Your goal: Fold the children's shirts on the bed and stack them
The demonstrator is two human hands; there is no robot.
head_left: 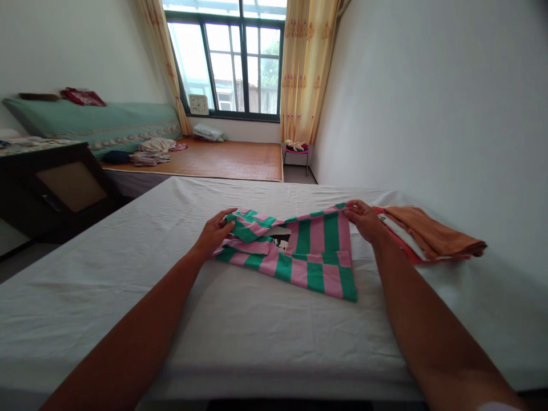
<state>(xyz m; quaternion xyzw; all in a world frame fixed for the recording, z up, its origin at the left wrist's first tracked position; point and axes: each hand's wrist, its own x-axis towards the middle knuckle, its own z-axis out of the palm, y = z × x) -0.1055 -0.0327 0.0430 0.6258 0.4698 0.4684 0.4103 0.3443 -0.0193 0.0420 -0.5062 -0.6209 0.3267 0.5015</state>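
Observation:
A green and pink striped shirt (303,277), partly folded over itself, lies on the white bed sheet (274,342). A black and white print shows at its middle, half covered by a fold. My left hand (215,231) grips the bunched left end of the shirt between thumb and fingers. At the far right corner, my right hand (362,218) pinches the cloth and holds that edge slightly raised. Just beyond my right wrist lies a stack of folded clothes (428,231), brown on top with white and orange-red below.
Against the right side runs a white wall (462,114). Beyond the bed, a second bed with a brown mat (231,160) stands under the window, with loose clothes (152,158) on it. A dark cabinet (64,182) is at left, and a small stool (296,149) by the curtain.

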